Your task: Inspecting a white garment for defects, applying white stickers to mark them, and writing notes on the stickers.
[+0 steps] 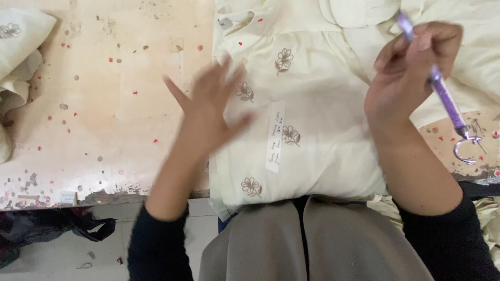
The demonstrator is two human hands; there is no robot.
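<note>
— What is the right hand (403,78) doing?

— Its grip is closed around a purple glittery pen (440,86), held above the upper right part of the folded cream cotton garment with brown embroidered flowers (312,151).

— And the left hand (208,106)?

— Open, fingers spread, holding nothing, blurred over the garment's left edge.

— Where does the garment lie?

— On the worn beige worktop (104,104), with a white paper slip (275,136) on its middle, just right of the left hand.
</note>
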